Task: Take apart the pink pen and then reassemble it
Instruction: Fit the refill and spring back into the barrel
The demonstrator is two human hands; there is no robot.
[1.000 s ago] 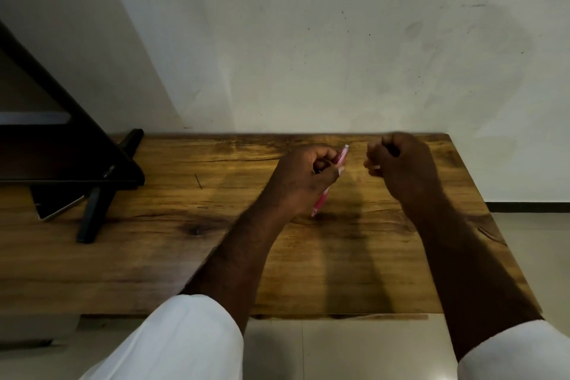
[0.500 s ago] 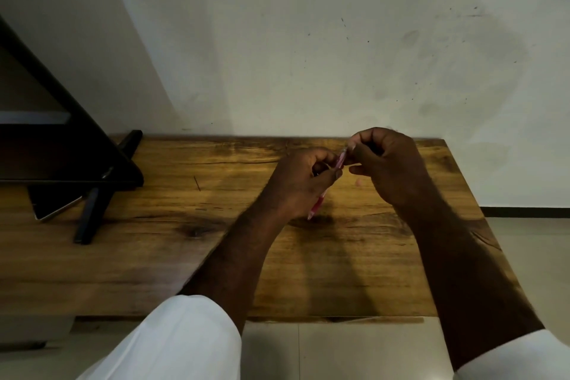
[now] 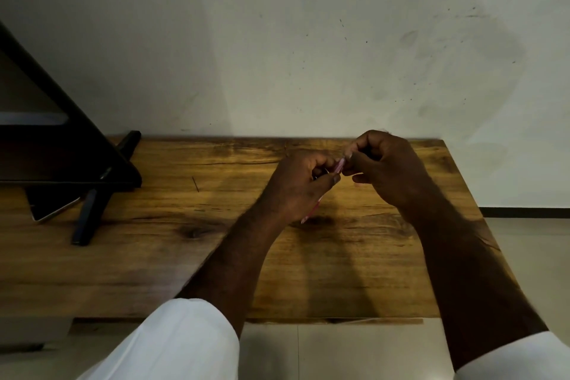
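Note:
My left hand [image 3: 300, 185] is closed around the pink pen [image 3: 338, 167], holding it tilted above the wooden table [image 3: 185, 256]. Only the pen's top end shows between the fingers, and its lower tip pokes out below the palm. My right hand [image 3: 385, 168] meets the pen's top end with thumb and fingertips pinched on it. What those fingers hold at the tip is hidden. Both hands hover over the table's far right part, close together and touching at the pen.
A black stand [image 3: 92, 194] with a dark slanted panel occupies the table's far left, with a phone-like device [image 3: 52, 210] lying under it. A pale wall rises right behind the table. The table's right edge drops off to a tiled floor [image 3: 530, 256].
My right hand, a second ago apart from the pen, has moved left and closed on the pen's top end. The left hand has kept its hold, nearly still.

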